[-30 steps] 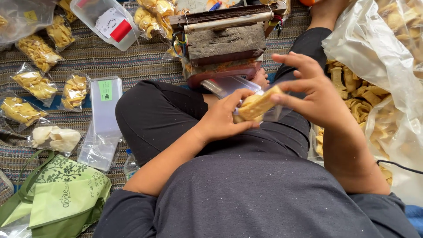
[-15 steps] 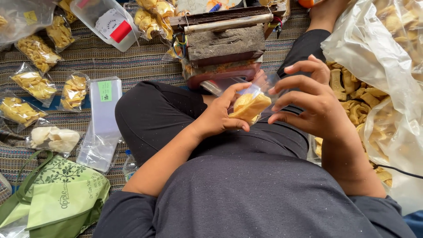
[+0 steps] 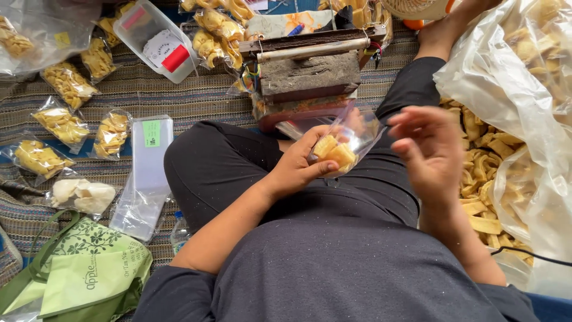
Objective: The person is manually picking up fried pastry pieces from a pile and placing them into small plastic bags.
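The left hand (image 3: 298,164) is raised over the lap, fingers curled closed in a grip, forearm bent inward; the right hand (image 3: 430,149) hovers just beside it, open, fingers loosely spread, holding nothing.

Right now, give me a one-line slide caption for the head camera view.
Seated person's left hand holds a small clear bag of yellow chips; the right hand hovers open beside it, near a large bag of loose chips.
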